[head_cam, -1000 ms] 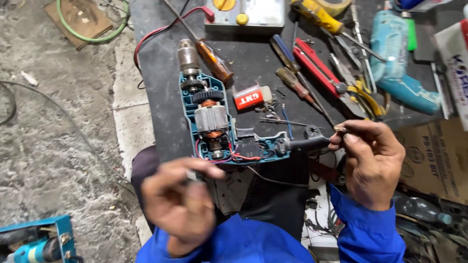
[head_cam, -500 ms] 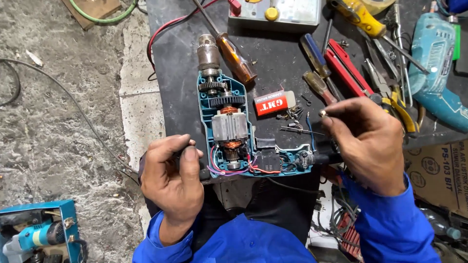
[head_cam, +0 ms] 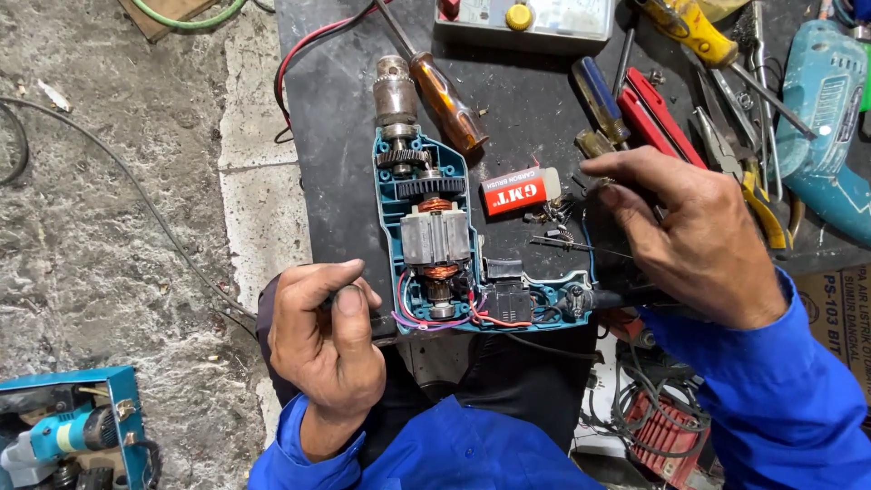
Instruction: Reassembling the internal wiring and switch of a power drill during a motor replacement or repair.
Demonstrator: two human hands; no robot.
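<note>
Left hand (head_cam: 328,340) pinched on a small dark part, just left of the opened teal drill (head_cam: 435,245). Right hand (head_cam: 689,236) curled, fingertips down beside small loose parts (head_cam: 555,218); red box (head_cam: 520,191) further left, pliers (head_cam: 753,181) behind.

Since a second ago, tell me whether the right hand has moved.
Yes. The right hand has left the drill handle's end and risen toward the red pliers.

Bright, even daylight, soft shadows, sharp focus, slight wide-angle edge distortion.
</note>
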